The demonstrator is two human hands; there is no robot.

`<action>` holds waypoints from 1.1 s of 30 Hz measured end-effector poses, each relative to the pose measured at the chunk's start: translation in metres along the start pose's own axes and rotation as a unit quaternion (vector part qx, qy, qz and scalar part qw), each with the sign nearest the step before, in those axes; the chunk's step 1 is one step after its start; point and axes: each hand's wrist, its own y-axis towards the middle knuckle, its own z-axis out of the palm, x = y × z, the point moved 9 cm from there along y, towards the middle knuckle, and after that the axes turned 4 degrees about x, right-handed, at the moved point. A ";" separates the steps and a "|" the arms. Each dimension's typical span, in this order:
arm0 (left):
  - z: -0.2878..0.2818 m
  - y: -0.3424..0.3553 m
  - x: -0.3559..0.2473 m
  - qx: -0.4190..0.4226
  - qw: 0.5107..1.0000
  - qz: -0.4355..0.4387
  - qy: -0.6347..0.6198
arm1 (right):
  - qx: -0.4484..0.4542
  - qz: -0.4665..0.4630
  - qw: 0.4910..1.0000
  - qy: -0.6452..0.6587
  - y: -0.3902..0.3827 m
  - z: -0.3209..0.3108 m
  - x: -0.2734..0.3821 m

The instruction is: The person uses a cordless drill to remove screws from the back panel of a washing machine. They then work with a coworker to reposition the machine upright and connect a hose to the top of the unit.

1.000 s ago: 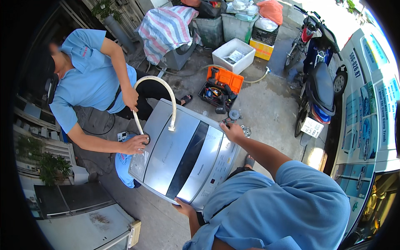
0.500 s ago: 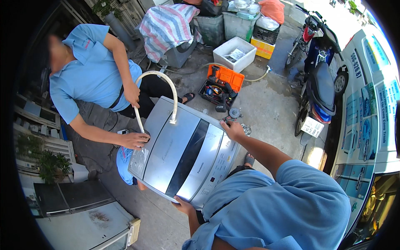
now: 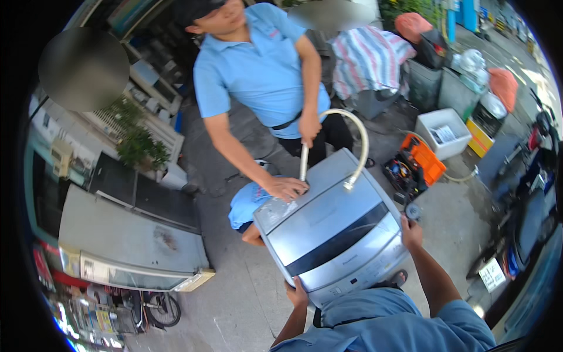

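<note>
A silver top-loading washing machine (image 3: 328,220) with a dark window strip in its lid stands tilted in front of me. My left hand (image 3: 298,291) grips its near left edge, thumb on top. My right hand (image 3: 411,232) holds its right edge; those fingers are partly hidden. Across from me, a co-worker in a blue shirt has one hand (image 3: 309,128) around a pale hose (image 3: 360,132) that arches over the lid. The co-worker's other hand (image 3: 285,188) presses on the machine's back corner. Low behind the machine, a second person in blue (image 3: 249,202) is mostly hidden.
An orange toolbox (image 3: 425,158) lies open to the right, beside a white foam box (image 3: 444,134). Bins and a striped cloth bundle (image 3: 369,58) stand farther back. Motorbikes (image 3: 528,217) are parked at right. A large fridge (image 3: 129,234) lies at left.
My view has swung left, so the machine and co-worker appear farther right. Both my hands stay on the machine's edges, and the co-worker still holds the hose.
</note>
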 end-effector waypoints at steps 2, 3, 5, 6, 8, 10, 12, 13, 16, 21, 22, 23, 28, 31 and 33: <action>0.011 0.019 0.011 0.037 0.997 -0.004 0.073 | -0.002 -0.053 0.989 0.141 0.004 0.004 -0.020; 0.016 0.031 0.009 0.033 0.997 -0.007 0.069 | 0.009 -0.047 0.991 0.124 0.012 0.000 -0.042; 0.025 0.015 0.017 0.079 0.995 -0.061 0.014 | -0.024 -0.033 0.999 0.031 0.010 0.001 -0.040; 0.014 -0.001 -0.005 0.085 0.991 -0.103 -0.021 | -0.039 -0.017 0.999 -0.031 0.007 0.003 -0.042; -0.014 -0.006 0.030 0.001 0.999 -0.039 -0.016 | -0.016 -0.023 0.998 -0.063 0.002 0.023 -0.027; -0.003 -0.006 0.002 0.016 0.998 -0.050 -0.021 | -0.033 -0.029 0.998 -0.046 0.010 0.012 -0.023; 0.009 -0.001 0.003 0.018 0.999 -0.028 -0.015 | -0.040 -0.023 0.998 -0.034 0.011 0.000 -0.020; 0.012 0.001 0.003 0.017 1.000 -0.017 -0.011 | -0.040 -0.020 0.998 -0.037 0.014 -0.003 -0.020; 0.017 -0.002 -0.005 0.018 1.000 -0.013 -0.022 | -0.048 -0.018 0.998 -0.035 0.016 -0.007 -0.022; 0.008 0.002 0.014 0.018 0.999 -0.046 -0.011 | -0.031 -0.029 0.998 -0.040 0.017 0.008 -0.024; 0.007 -0.002 0.012 0.028 0.998 -0.053 -0.013 | -0.023 -0.031 0.999 -0.030 0.018 0.007 -0.024; 0.007 -0.002 0.009 0.036 0.997 -0.060 -0.018 | -0.014 -0.033 0.999 -0.021 0.015 0.007 -0.026; -0.003 0.000 0.004 0.039 0.996 -0.079 0.001 | 0.010 -0.075 0.996 0.051 0.012 0.019 -0.026; -0.008 -0.004 -0.003 0.051 0.994 -0.091 0.010 | 0.014 -0.058 0.998 0.013 0.012 0.017 -0.028; -0.009 -0.006 0.001 0.049 0.995 -0.089 0.007 | 0.014 -0.066 0.997 0.026 0.014 0.019 -0.030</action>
